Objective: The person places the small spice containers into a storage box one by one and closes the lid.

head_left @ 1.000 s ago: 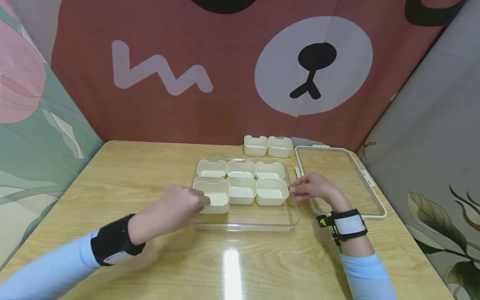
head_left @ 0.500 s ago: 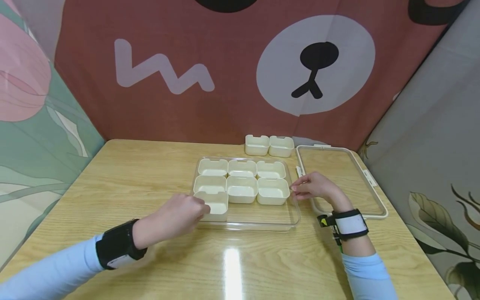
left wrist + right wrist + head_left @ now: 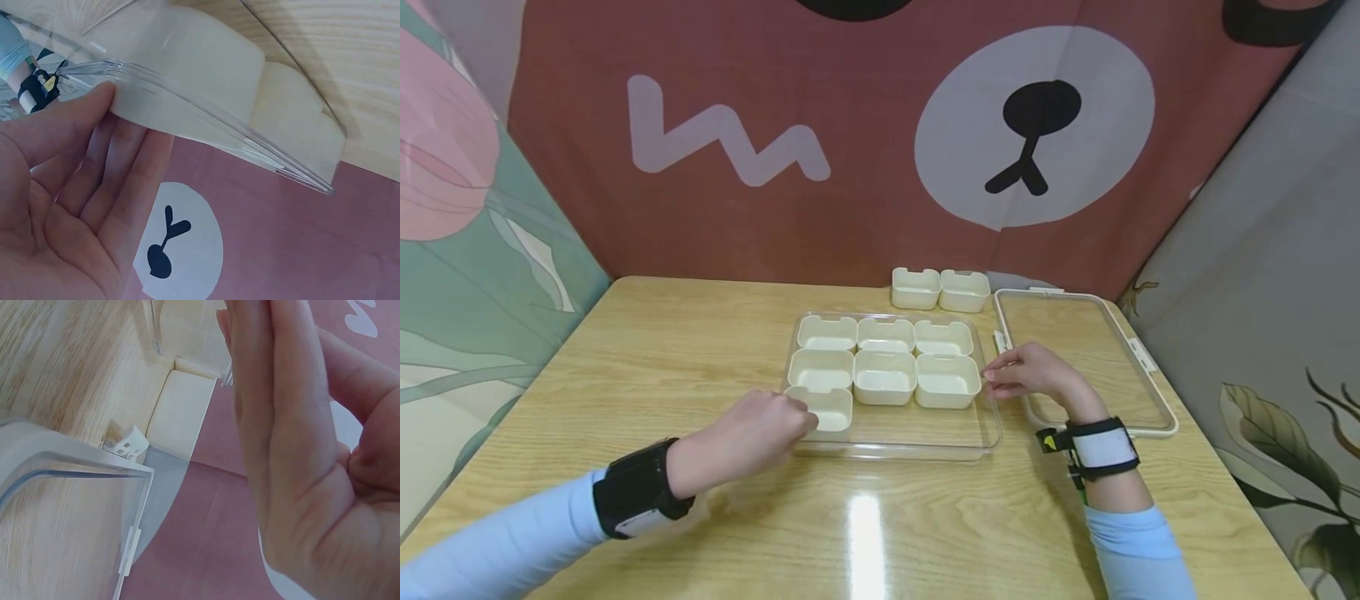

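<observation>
Left fingers (image 3: 803, 417) hold a cream cup (image 3: 833, 408) in a clear tray (image 3: 895, 451)

Cream cup (image 3: 833, 408) now lower in tray (image 3: 917, 433)

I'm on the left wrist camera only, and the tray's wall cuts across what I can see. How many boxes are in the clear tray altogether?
Observer: Seven cream boxes are in the clear tray: a back row of three, a middle row of three, and one in front at the left end, by the left hand.

Operator: Good. Are any boxes sitting outside the tray?

Observer: Yes, two more boxes stand side by side behind the tray, toward its right side.
</observation>
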Motion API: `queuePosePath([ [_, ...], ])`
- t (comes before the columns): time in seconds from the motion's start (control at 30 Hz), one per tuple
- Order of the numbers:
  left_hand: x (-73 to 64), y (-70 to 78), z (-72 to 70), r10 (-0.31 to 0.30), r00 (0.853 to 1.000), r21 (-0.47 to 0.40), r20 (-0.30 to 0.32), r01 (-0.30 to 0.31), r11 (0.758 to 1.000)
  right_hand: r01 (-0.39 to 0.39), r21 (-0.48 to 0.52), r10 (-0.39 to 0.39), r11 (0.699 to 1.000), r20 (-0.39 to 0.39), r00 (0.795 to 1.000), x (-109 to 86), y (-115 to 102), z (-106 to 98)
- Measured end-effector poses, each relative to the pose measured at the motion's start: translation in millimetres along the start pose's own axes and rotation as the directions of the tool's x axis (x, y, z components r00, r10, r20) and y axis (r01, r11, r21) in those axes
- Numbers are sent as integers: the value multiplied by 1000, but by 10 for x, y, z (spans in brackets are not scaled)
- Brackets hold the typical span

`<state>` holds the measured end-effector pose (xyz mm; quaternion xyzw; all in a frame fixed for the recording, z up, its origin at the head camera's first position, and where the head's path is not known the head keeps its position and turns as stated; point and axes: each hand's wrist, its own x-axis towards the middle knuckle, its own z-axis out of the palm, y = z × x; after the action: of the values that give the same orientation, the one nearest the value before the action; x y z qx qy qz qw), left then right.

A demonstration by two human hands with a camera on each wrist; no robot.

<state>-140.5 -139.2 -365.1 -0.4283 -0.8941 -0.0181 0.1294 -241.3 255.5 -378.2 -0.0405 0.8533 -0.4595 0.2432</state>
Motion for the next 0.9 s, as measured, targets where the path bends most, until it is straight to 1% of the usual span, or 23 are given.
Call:
queuePosePath([
  [0.17, -10, 21, 11, -5, 999, 41, 31, 4, 999, 2, -7, -2, 1000, -2, 1000, -7, -4, -6],
  [0.3, -21, 38, 17, -9, 999, 58, 48, 6, 998, 0, -11, 0, 1000, -4, 1000, -14, -10, -7],
  [0.63, -19, 86, 29, -28, 992, 49, 126, 22, 999, 4, -19, -4, 1000, -3, 1000, -19, -10, -6],
  [0.73, -18, 101, 37, -39, 990, 23, 137, 36, 999, 9, -14, -9, 1000, 1, 1000, -13, -1, -7],
  [0.9, -16, 115, 47, -45, 991, 6, 129, 45, 999, 11, -1, -11, 1000, 4, 1000, -9, 8, -8],
])
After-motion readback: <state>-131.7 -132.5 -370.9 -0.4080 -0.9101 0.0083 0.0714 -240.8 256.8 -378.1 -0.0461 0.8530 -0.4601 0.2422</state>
